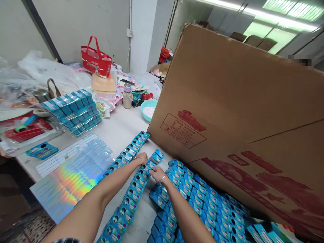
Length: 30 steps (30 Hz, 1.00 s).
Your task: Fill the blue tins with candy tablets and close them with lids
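Both my arms reach forward over rows of small blue boxes (pixel 131 195) lying on the white table (pixel 118 128). My left hand (pixel 142 158) has its fingers curled at the far end of a row, on one or more of the small boxes. My right hand (pixel 157 173) is pinched on a small blue box next to it. A loose blue box (pixel 157 156) lies just beyond both hands. Many more blue boxes (pixel 212 212) spill out from under a large tipped cardboard carton (pixel 240 111) on the right.
A holographic sticker sheet (pixel 73 172) lies at the left front. Behind it are stacked blue box packs (pixel 73 109), a single blue box (pixel 42 150), a red tape dispenser (pixel 25 131), a teal bowl (pixel 149 109), a red bag (pixel 96 60) and plastic bags.
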Available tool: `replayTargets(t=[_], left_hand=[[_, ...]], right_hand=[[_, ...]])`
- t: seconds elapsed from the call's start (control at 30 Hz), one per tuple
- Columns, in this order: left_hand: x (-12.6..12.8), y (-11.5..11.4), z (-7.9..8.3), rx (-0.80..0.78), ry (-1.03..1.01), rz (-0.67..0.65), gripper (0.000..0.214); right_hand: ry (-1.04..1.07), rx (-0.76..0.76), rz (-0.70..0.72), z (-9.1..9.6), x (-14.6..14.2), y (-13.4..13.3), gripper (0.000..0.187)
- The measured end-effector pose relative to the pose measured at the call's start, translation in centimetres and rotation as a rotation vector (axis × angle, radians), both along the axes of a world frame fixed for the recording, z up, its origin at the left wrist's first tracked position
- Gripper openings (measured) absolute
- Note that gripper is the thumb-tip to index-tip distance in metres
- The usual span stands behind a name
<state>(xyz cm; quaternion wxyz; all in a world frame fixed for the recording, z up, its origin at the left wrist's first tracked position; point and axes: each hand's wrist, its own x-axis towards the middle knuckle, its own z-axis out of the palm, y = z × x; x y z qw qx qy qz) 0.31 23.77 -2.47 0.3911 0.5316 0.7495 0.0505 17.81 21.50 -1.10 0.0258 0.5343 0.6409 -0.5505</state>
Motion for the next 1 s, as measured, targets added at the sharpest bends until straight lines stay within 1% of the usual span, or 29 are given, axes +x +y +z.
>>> replayTargets(t=[0.13,0.23,0.33,0.47,0.67,0.83,1.0], left_hand=[[-0.6,-0.2,-0.5,-0.012,-0.077,-0.048,0.026],[-1.1,-0.3,-0.7,-0.009,-0.129,-0.042,0.021],[-1.4,-0.4,-0.9,-0.002,-0.158,-0.012,0.023],[-1.4,-0.4,-0.9,-0.009,-0.176,0.037,0.035],[-1.2,-0.1,-0.3,-0.011,-0.189,0.044,0.023],[-1.0,-0.2,0.0,-0.03,-0.155,0.039,0.033],[-0.6,-0.3,0.0,-0.005,-0.117,0.017,0.027]], right_hand=[[-0.088,0.075,0.089,-1.1,-1.1,1.0,0.022],[-0.148,0.103,0.131,-1.6,-1.2,1.2,0.022],[-0.186,0.12,0.155,-2.0,-1.2,1.3,0.023],[-0.204,0.133,0.154,-2.4,-1.5,1.4,0.022],[-0.199,0.157,0.137,-2.4,-1.4,1.4,0.022],[-0.198,0.168,0.116,-2.2,-1.3,1.2,0.021],[-0.207,0.178,0.103,-2.0,-1.3,0.9,0.019]])
